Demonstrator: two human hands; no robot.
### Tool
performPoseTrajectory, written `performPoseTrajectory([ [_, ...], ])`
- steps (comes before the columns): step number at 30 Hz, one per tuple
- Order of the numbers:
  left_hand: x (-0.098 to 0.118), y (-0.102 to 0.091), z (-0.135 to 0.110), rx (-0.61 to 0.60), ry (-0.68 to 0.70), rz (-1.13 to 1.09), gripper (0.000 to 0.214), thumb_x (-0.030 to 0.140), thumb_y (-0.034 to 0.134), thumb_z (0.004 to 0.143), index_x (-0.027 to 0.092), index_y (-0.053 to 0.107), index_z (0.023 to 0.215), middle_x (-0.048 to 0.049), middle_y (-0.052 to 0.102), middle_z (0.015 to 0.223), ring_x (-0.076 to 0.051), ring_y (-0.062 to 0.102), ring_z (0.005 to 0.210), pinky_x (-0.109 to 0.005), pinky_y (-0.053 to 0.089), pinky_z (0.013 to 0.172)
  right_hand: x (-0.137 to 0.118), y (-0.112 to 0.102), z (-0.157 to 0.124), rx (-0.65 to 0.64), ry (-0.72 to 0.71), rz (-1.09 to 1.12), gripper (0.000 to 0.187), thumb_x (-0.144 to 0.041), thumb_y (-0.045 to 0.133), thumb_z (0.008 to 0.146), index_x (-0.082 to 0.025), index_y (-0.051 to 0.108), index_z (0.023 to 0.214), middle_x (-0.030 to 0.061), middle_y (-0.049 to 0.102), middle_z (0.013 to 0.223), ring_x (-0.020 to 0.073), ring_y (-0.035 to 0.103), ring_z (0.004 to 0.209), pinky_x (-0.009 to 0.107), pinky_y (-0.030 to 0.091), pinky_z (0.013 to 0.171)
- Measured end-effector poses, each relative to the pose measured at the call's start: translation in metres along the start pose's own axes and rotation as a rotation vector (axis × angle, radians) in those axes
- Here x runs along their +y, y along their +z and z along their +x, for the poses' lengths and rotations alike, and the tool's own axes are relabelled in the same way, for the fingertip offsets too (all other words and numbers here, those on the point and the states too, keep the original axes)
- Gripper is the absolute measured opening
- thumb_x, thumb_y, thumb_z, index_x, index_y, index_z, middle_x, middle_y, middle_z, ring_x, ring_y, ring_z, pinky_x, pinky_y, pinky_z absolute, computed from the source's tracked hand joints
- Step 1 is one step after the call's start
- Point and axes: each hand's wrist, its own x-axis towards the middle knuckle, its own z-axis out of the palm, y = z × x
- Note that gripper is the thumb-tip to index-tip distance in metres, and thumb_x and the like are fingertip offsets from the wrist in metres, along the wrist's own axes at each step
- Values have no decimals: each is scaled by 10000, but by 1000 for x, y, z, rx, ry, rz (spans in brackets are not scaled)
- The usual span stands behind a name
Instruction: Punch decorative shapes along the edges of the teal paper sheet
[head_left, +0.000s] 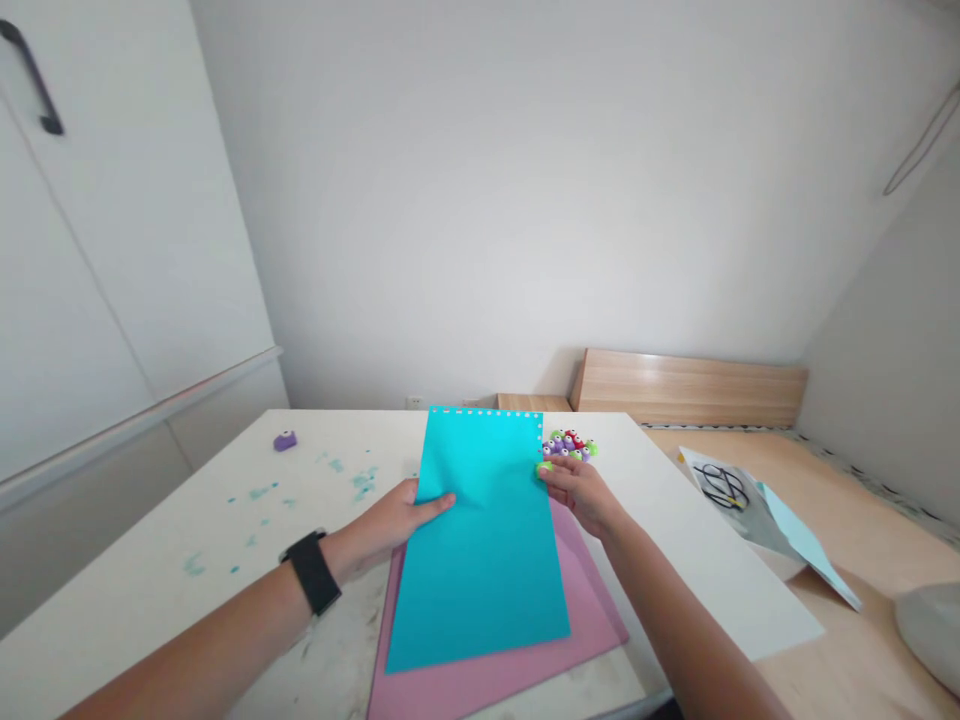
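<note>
My left hand (415, 510), with a black band on the wrist, grips the left edge of a blue sheet of paper (480, 570), thumb on top. The sheet is raised and tilted, with a row of small holes along its top edge and a few down the upper right edge. My right hand (581, 490) pinches a small green hole punch (544, 468) at the sheet's right edge, just below those holes. Part of the punch is hidden by fingers. Beneath the sheet lies a pink board (589, 590).
Several small green, purple and red punches with eyes (571, 443) cluster behind my right hand. A lone purple punch (285, 440) sits far left on the white table (315, 510), among blue paper bits (364, 483). At right, a black cable (721, 487) lies on a wooden bed (840, 510).
</note>
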Motion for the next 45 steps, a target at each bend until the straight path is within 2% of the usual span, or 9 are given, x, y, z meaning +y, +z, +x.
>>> performPoseTrajectory([
  [4, 3, -21, -20, 152, 29, 7, 540, 475, 728, 801, 187, 648, 1250, -125, 695, 1239, -329, 678, 1074, -454, 532, 942, -6, 32, 23, -164, -10, 20, 379, -298, 869, 675, -198, 691, 995, 37, 715, 995, 150, 658, 862, 277, 518, 808],
  [9, -3, -39, -32, 281, 76, 43, 588, 518, 726, 781, 233, 630, 1287, -97, 648, 1322, -342, 631, 1162, -460, 517, 974, 3, 54, 35, -228, -40, 89, 387, -291, 838, 726, -244, 666, 1069, 1, 695, 963, 103, 613, 767, 217, 468, 689],
  [13, -9, -44, -37, 295, 114, 138, 493, 477, 714, 805, 281, 654, 1254, -47, 601, 1387, -333, 579, 1234, -447, 469, 1045, 16, 54, 35, -201, -39, 101, 368, -322, 841, 721, -236, 687, 1044, 16, 695, 950, 127, 606, 781, 244, 460, 709],
  [16, -11, -46, -38, 327, 82, 176, 459, 467, 722, 798, 299, 674, 1222, -34, 617, 1368, -339, 550, 1266, -455, 450, 1063, 23, 51, 33, -195, -29, 79, 359, -349, 851, 701, -213, 710, 1002, 40, 695, 950, 159, 611, 804, 279, 463, 741],
  [20, -14, -49, -35, 218, 42, 125, 493, 471, 732, 787, 292, 669, 1243, -34, 646, 1332, -340, 598, 1207, -459, 480, 1029, 25, 49, 31, -205, -59, 77, 322, -348, 830, 729, -218, 705, 995, 35, 680, 931, 166, 598, 805, 294, 459, 755],
  [22, -16, -49, -33, 206, 41, 107, 500, 469, 734, 786, 296, 665, 1250, -28, 645, 1332, -336, 601, 1203, -457, 480, 1031, 25, 49, 30, -215, -65, 78, 298, -334, 815, 748, -220, 701, 1000, 29, 672, 915, 163, 590, 807, 290, 455, 754],
  [31, -22, -48, -31, 329, 22, 36, 590, 484, 749, 770, 266, 628, 1304, -65, 606, 1378, -356, 534, 1282, -480, 461, 1052, 24, 51, 26, -211, -39, 84, 308, -325, 832, 721, -214, 708, 980, 37, 685, 939, 176, 600, 817, 309, 461, 781],
  [36, -21, -43, -31, 298, 1, -7, 585, 504, 736, 778, 257, 629, 1298, -86, 636, 1340, -351, 612, 1187, -478, 492, 1013, 25, 50, 26, -192, -46, 69, 333, -336, 844, 697, -215, 706, 975, 44, 695, 933, 192, 610, 811, 323, 468, 773],
  [45, -14, -37, -35, 313, -4, 3, 599, 486, 724, 797, 286, 582, 1344, -57, 609, 1377, -340, 577, 1237, -451, 502, 1009, 25, 50, 25, -185, -68, 58, 295, -335, 825, 723, -218, 709, 968, 32, 685, 881, 184, 603, 797, 318, 458, 764],
])
